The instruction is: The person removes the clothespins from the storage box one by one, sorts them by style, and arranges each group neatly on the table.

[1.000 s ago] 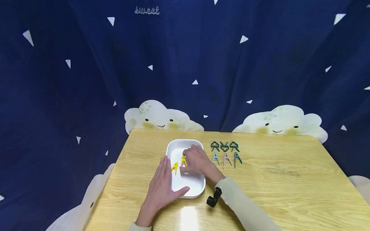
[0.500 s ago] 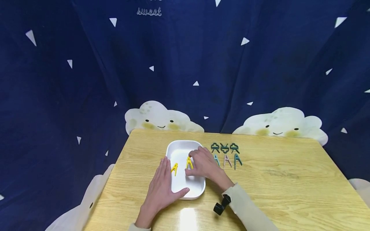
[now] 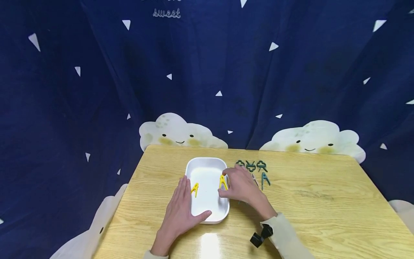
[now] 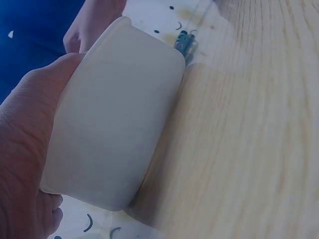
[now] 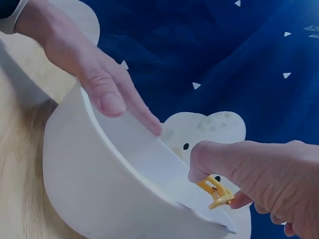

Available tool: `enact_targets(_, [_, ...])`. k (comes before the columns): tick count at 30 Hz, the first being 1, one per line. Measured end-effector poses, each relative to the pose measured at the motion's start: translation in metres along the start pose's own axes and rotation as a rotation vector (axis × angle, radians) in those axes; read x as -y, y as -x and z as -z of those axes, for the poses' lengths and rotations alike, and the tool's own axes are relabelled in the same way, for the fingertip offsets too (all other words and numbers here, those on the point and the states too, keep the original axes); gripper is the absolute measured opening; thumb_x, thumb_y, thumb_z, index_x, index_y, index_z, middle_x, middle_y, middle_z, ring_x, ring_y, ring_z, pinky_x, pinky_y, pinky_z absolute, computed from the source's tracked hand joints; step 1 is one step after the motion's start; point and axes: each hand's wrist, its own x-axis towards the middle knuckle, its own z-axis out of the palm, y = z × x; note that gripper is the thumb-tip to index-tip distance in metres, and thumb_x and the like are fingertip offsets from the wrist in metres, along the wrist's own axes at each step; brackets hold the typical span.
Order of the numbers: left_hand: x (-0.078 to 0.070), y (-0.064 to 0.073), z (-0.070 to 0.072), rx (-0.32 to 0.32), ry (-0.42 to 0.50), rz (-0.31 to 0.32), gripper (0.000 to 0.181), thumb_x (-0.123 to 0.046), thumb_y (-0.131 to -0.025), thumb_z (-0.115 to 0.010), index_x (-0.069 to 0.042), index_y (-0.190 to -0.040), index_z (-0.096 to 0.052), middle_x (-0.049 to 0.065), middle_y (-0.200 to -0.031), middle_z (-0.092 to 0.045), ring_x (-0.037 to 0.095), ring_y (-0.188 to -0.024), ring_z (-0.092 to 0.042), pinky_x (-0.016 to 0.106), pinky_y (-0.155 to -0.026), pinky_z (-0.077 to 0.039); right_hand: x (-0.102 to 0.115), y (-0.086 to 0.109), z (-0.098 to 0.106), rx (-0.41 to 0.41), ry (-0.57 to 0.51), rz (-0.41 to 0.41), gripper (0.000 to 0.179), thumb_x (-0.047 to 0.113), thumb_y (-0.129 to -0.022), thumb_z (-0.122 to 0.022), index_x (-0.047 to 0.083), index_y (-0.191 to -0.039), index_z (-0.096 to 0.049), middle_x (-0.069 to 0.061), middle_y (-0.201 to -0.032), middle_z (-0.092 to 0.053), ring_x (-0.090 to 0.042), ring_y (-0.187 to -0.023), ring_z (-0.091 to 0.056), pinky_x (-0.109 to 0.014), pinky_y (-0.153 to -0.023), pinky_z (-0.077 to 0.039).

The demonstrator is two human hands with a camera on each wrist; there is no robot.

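A white rectangular bin (image 3: 208, 203) stands on the table. My left hand (image 3: 179, 208) rests along its left rim with straight fingers, the thumb reaching over the near corner. Between thumb and fingertips my right hand (image 3: 239, 183) pinches a yellow clothespin (image 3: 222, 178) at the bin's right rim. The right wrist view shows this yellow clothespin (image 5: 217, 193) close over the rim, partly covered by the fingers. A second yellow clothespin (image 3: 195, 187) is at the left wall inside the bin, beside my left fingers.
Right of the bin are dark green cloud-shaped clips (image 3: 250, 166) in a row. Below them lie a teal clothespin (image 3: 264, 178) and a pink clothespin (image 3: 254, 179), the pink one partly behind my right hand. A dark blue curtain (image 3: 200, 72) hangs behind the table.
My right hand has moved rightward across the bin with the yellow clothespin, from its middle to the right rim. It now covers some clips on the table. The left hand has stayed in place.
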Motion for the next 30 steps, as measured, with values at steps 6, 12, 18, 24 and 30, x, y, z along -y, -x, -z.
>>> enact_targets(6, [0.000, 0.001, 0.000, 0.005, -0.003, 0.005, 0.134, -0.094, -0.079, -0.052, 0.004, -0.164, -0.018, 0.019, -0.174, -0.014, 0.032, -0.161, -0.014, 0.048, -0.127, -0.026, -0.009, 0.014, 0.006, -0.014, -0.009, -0.020, 0.061, 0.048, -0.070, -0.085, 0.006, -0.114, -0.076, -0.005, -0.104, -0.078, -0.028, -0.103, -0.066, -0.053, -0.106, -0.048])
enact_targets(12, [0.001, 0.000, -0.001, 0.008, 0.010, 0.018, 0.135, -0.095, -0.078, -0.052, 0.003, -0.165, -0.018, 0.016, -0.175, -0.012, 0.029, -0.161, -0.012, 0.047, -0.128, -0.025, -0.023, 0.027, 0.008, -0.037, 0.005, -0.022, 0.061, 0.048, -0.071, -0.085, 0.005, -0.114, -0.076, -0.007, -0.104, -0.078, -0.031, -0.110, -0.069, -0.057, -0.116, -0.041])
enact_targets(18, [0.002, -0.001, -0.001, 0.003, 0.006, 0.008, 0.136, -0.095, -0.077, -0.053, 0.003, -0.165, -0.017, 0.017, -0.174, -0.012, 0.029, -0.161, -0.011, 0.046, -0.128, -0.024, -0.042, 0.042, 0.009, -0.051, 0.024, -0.034, 0.059, 0.044, -0.069, -0.086, 0.005, -0.112, -0.075, 0.000, -0.088, -0.075, -0.025, -0.092, -0.064, -0.052, -0.102, -0.051])
enact_targets(24, [0.001, -0.004, 0.000, -0.031, 0.015, -0.017, 0.134, -0.092, -0.078, -0.056, 0.005, -0.163, -0.021, 0.020, -0.173, -0.015, 0.032, -0.161, -0.016, 0.047, -0.128, -0.026, -0.065, 0.057, 0.005, -0.042, 0.055, -0.066, 0.057, 0.044, -0.066, -0.088, 0.006, -0.108, -0.076, -0.002, -0.094, -0.076, -0.023, -0.085, -0.059, -0.050, -0.097, -0.051])
enact_targets(30, [0.000, -0.001, 0.000, -0.003, 0.027, 0.007, 0.135, -0.093, -0.077, -0.056, 0.004, -0.164, -0.019, 0.015, -0.175, -0.010, 0.031, -0.161, -0.014, 0.047, -0.128, -0.025, -0.082, 0.072, -0.001, -0.012, 0.079, -0.085, 0.056, 0.044, -0.063, -0.088, 0.006, -0.102, -0.078, 0.003, -0.082, -0.069, -0.017, -0.075, -0.049, -0.034, -0.068, -0.042])
